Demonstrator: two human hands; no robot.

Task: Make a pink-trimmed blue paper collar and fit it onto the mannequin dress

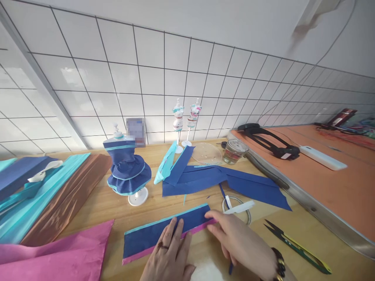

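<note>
Looks partway along with the strip of blue cloth (150,234): already has a turquoise band (166,219) along the far edge and a pink band (137,255) along the near one. Cannot tell whether sewn down or merely laid in place, so perhaps still lacks a firm join on the pink side. Shows no link to the small dress (129,173) on a stand (139,196), seemingly complete with ruffles and trim.

Lies slantwise on the table (113,212), under both hands and nearer than the loose blue pieces (199,177). Looks long, narrow, flat and nearly smooth, dark blue, straight-cut at the left end, partly hidden by fingers.

Rests left hand (170,249) across the strip, palm down, fingers nearly straight and slightly spread, gripping nothing. Bends right hand (234,230) at the right end, thumb and forefinger slightly parted by the pink edge; cannot tell if pinching cloth. Well clear of the snips (299,246).
</note>
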